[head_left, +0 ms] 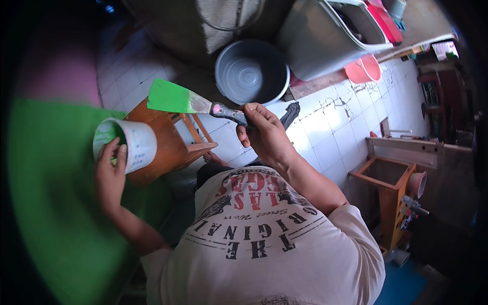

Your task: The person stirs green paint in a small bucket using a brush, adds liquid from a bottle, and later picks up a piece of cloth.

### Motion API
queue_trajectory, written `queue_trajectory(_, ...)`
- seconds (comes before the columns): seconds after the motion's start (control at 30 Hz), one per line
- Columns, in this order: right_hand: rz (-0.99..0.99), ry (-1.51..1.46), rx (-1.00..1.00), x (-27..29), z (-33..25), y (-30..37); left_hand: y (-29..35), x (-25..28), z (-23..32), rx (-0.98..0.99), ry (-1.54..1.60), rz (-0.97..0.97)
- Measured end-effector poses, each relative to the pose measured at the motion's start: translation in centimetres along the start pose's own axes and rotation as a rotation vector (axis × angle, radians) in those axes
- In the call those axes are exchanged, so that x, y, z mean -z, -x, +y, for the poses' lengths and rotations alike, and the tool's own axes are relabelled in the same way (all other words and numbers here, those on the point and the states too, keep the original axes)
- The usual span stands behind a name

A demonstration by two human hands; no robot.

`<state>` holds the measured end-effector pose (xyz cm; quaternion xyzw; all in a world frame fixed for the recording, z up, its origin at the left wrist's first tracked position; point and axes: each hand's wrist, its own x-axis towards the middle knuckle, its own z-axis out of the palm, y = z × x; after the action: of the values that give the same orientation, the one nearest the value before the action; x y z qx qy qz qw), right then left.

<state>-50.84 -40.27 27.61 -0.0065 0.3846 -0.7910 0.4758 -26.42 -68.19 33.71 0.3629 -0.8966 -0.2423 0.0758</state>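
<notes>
My right hand (267,129) grips the dark handle of a putty knife (175,99), held out to the left over the floor. Bright green paint covers most of its wide blade. My left hand (113,157) is closed on the rim of a white paint bucket (140,145), with some fingers over the edge. Green paint coats the part of the bucket's inside that shows; how full it is I cannot tell. Under and beside the bucket is a brown wooden stool (168,137).
A green painted wall (51,203) runs along my left, pink farther up. Ahead on the tiled floor (317,132) stand a large grey basin (249,76), a grey tub (320,40) and a pink pail (363,69). A dark cloth (291,114) lies nearby. Wooden furniture (389,178) stands at right.
</notes>
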Motion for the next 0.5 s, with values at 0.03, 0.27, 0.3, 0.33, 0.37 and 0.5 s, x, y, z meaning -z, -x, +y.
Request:
queue_trajectory(0.03,-0.019,-0.017,0.008,2.1,-0.8,0.9,-0.3,-2.9,-0.1,-0.068,0.233,-0.030)
queue_trajectory(0.27,0.211,-0.018,0.138,14.3,-7.0,9.4,-3.7,-26.7,4.2,0.320,0.700,-0.484)
queue_trajectory(0.3,0.256,-0.029,0.181,16.1,-7.8,10.8,-4.0,-30.5,4.3,0.365,0.742,-0.513)
queue_trajectory(0.33,0.302,-0.035,0.231,17.9,-8.5,12.0,-4.3,-34.4,4.3,0.411,0.769,-0.545)
queue_trajectory(0.37,0.413,-0.030,0.263,19.3,-9.1,13.1,-4.7,-37.9,3.8,0.511,0.852,-0.593)
queue_trajectory(0.5,0.562,-0.007,0.325,23.6,-11.4,17.1,-6.2,-50.2,2.1,0.774,0.972,-0.677)
